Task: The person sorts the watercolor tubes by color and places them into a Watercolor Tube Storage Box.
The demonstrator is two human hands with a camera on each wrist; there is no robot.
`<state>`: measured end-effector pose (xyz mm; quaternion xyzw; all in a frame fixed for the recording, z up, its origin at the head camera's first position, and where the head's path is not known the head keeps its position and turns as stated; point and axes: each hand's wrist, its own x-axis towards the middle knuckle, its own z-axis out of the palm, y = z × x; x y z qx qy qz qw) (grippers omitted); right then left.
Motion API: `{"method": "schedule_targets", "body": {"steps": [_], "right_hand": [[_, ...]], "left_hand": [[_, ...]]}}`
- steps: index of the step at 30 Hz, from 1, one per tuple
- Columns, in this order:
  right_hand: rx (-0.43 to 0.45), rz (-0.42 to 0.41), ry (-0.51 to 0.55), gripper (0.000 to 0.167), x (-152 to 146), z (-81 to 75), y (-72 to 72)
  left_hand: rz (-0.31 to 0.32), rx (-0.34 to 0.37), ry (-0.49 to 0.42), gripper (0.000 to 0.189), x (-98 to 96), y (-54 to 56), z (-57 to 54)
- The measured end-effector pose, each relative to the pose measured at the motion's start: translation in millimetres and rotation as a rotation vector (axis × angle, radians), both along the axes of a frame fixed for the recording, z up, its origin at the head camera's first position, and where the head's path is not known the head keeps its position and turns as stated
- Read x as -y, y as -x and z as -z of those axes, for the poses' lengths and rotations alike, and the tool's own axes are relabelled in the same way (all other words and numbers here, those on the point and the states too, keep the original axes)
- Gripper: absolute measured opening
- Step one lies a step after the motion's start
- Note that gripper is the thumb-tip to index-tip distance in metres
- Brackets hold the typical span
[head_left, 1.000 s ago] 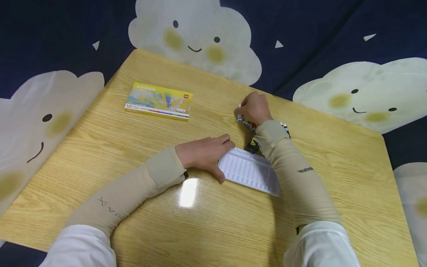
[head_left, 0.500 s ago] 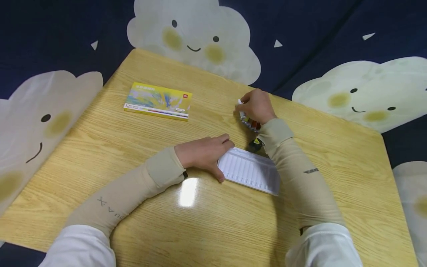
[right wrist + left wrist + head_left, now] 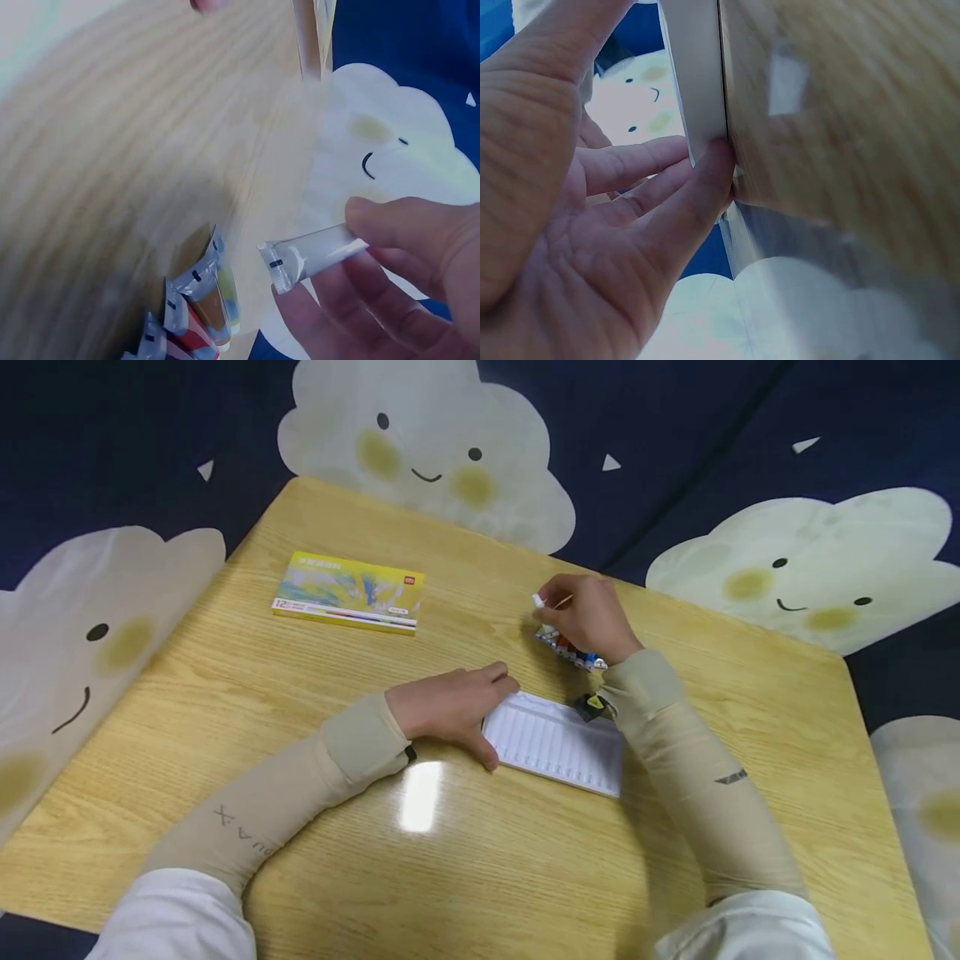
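My right hand [image 3: 592,614] pinches a small white paint tube [image 3: 315,251] between thumb and fingers, raised above the table in the right wrist view. Its white cap shows in the head view. Below that hand lie several colored paint tubes [image 3: 570,652] in a row, partly hidden by it; red and brown ones show in the right wrist view. A white slotted tray [image 3: 555,747] lies flat nearer the person. My left hand [image 3: 450,706] grips its left end, thumb on the near side and fingers on the far side.
A yellow box [image 3: 348,593] with a painted design lies at the back left of the wooden table [image 3: 450,877]. A dark device [image 3: 592,706] at the right wrist hangs over the tray's far edge. A dark blue cloth with cloud faces surrounds the table.
My right hand has lifted the white paint tube and come slightly right and nearer, uncovering more of the tube row. The left hand stays at the tray's end. The head view has shifted slightly.
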<state>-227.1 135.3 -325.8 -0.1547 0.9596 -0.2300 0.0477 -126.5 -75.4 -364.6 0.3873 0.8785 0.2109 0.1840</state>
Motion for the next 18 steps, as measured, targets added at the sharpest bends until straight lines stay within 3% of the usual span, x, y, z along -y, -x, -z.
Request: {"method": "schedule_targets", "body": {"steps": [11, 18], "right_hand": [[-0.114, -0.066, 0.107, 0.015, -7.5, 1.8, -32.4], [-0.153, -0.066, 0.175, 0.018, -14.8, 4.9, -48.4]], "left_hand": [[-0.003, 0.004, -0.022, 0.093, 1.5, 0.4, 2.7], [-0.001, -0.012, -0.026, 0.092, 0.5, 0.8, 4.4]]}}
